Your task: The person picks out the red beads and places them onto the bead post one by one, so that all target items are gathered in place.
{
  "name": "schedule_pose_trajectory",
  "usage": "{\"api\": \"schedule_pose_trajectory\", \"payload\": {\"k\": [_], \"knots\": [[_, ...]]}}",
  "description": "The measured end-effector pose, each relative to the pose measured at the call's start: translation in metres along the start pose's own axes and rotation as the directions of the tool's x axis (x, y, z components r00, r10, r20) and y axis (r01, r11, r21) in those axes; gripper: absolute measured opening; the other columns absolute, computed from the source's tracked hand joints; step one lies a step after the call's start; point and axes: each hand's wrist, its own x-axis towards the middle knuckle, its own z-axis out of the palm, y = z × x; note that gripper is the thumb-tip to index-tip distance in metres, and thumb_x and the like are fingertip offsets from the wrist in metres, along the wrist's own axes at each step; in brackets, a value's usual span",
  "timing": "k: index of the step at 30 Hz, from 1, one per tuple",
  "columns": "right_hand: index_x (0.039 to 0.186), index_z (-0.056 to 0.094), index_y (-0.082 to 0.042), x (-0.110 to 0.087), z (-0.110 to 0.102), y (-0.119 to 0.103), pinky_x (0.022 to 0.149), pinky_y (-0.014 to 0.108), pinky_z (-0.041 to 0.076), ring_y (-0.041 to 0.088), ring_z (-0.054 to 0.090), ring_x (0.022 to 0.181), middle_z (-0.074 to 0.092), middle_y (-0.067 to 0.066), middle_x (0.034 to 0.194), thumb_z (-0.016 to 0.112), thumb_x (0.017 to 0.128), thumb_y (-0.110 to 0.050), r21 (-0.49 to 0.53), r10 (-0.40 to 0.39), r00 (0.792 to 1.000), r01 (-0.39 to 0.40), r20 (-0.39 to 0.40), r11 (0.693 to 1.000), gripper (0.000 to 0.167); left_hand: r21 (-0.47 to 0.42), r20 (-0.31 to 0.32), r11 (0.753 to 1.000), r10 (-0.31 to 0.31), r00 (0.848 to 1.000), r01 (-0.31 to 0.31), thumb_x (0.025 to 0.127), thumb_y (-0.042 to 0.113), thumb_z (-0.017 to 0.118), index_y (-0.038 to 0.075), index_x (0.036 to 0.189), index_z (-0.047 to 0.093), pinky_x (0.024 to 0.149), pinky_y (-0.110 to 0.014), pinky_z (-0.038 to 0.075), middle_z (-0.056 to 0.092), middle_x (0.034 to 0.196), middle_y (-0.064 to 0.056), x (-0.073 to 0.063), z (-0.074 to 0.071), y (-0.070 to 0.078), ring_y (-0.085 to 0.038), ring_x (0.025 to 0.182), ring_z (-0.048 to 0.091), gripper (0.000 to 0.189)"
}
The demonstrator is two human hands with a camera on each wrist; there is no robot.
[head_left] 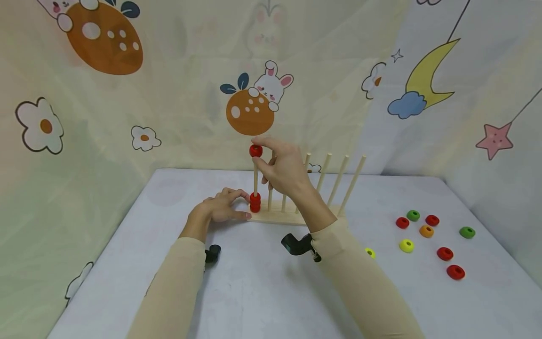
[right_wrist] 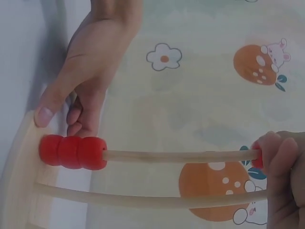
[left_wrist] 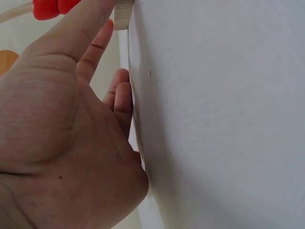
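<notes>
A wooden stand with a row of upright pegs sits on the table. At its left end, the left hand holds the base, thumb at the front corner and index finger behind. Three red beads are stacked at the foot of the leftmost peg. The right hand pinches another red bead between thumb and index finger at that peg's top. In the right wrist view, the peg's end meets this bead, which the fingers partly cover. The other pegs carry no beads where they show.
Loose beads lie on the table's right side: several red ones, green ones, an orange one and yellow ones. The right forearm partly covers one yellow bead. A printed cloth hangs behind the table.
</notes>
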Motion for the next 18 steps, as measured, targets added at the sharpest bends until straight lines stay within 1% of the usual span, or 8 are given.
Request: {"api": "schedule_pose_trajectory", "payload": {"k": [2,3,6,7,10,13,14,18], "knots": [[0.139,0.063,-0.011,-0.001,0.0,-0.001,0.043,0.031,0.051,0.014,0.059,0.04,0.074,0.009,0.08,0.073,0.095,-0.009,0.008,-0.003,1.0,0.003,0.003,1.0,0.045,0.005,-0.001,1.0,0.004,1.0,-0.004,0.084,0.061,0.076,0.044,0.131,0.052,0.111,-0.073,0.026,0.033,0.156,-0.009,-0.001,0.0,0.0,-0.039,0.144,0.033,0.056],[0.139,0.063,-0.011,-0.001,0.0,-0.001,0.042,0.031,0.051,0.016,0.06,0.04,0.072,0.008,0.075,0.074,0.095,-0.01,0.016,-0.009,1.0,0.009,0.001,1.0,0.045,0.007,-0.001,1.0,0.007,1.0,-0.007,0.084,0.061,0.076,0.044,0.131,0.052,0.111,-0.073,0.025,0.034,0.156,-0.009,-0.001,-0.001,-0.001,-0.039,0.144,0.033,0.056],[0.137,0.063,-0.011,-0.003,-0.003,-0.002,0.042,0.032,0.05,0.021,0.061,0.041,0.07,0.008,0.07,0.075,0.094,-0.01,0.04,-0.036,0.999,0.036,-0.01,0.999,0.045,0.018,0.0,1.0,0.023,1.0,-0.023,0.085,0.06,0.075,0.043,0.131,0.052,0.112,-0.072,0.024,0.033,0.156,-0.01,-0.002,0.0,0.0,-0.039,0.144,0.033,0.054],[0.137,0.063,-0.011,-0.004,-0.004,-0.002,0.042,0.032,0.05,0.022,0.061,0.041,0.07,0.008,0.072,0.074,0.095,-0.009,0.049,-0.045,0.999,0.046,-0.012,0.998,0.044,0.019,0.0,1.0,0.025,1.0,-0.025,0.085,0.06,0.075,0.043,0.131,0.052,0.112,-0.072,0.024,0.033,0.156,-0.01,-0.001,0.0,0.0,-0.039,0.144,0.033,0.054],[0.134,0.064,-0.009,-0.006,-0.006,-0.001,0.042,0.031,0.051,0.02,0.062,0.044,0.075,0.007,0.096,0.074,0.095,-0.008,0.063,-0.085,0.996,0.085,-0.014,0.994,0.04,0.021,0.0,0.999,0.029,1.0,-0.029,0.086,0.06,0.075,0.043,0.131,0.052,0.111,-0.072,0.025,0.033,0.156,-0.01,-0.001,0.0,-0.001,-0.039,0.144,0.033,0.054],[0.13,0.066,-0.007,-0.009,-0.008,-0.001,0.044,0.029,0.051,0.015,0.061,0.046,0.07,0.008,0.12,0.073,0.095,-0.007,0.071,-0.133,0.991,0.134,-0.015,0.989,0.036,0.018,0.0,1.0,0.026,1.0,-0.026,0.086,0.059,0.075,0.042,0.132,0.052,0.111,-0.072,0.025,0.033,0.156,-0.011,-0.001,0.001,-0.001,-0.039,0.144,0.032,0.054],[0.129,0.066,-0.007,-0.01,-0.009,-0.001,0.045,0.029,0.052,0.013,0.061,0.047,0.068,0.008,0.125,0.073,0.095,-0.007,0.071,-0.152,0.988,0.153,-0.017,0.986,0.034,0.016,-0.001,1.0,0.023,1.0,-0.023,0.086,0.059,0.075,0.042,0.132,0.052,0.111,-0.072,0.024,0.033,0.156,-0.011,-0.001,0.001,-0.001,-0.039,0.145,0.032,0.054],[0.124,0.067,-0.005,-0.012,-0.01,-0.001,0.048,0.025,0.053,0.006,0.062,0.052,0.067,0.012,0.113,0.072,0.094,-0.006,0.055,-0.228,0.973,0.23,-0.033,0.972,0.03,0.004,-0.001,1.0,0.02,1.0,-0.02,0.086,0.057,0.076,0.041,0.133,0.051,0.111,-0.073,0.022,0.033,0.157,-0.011,-0.001,0.0,0.0,-0.039,0.145,0.031,0.055]]}}
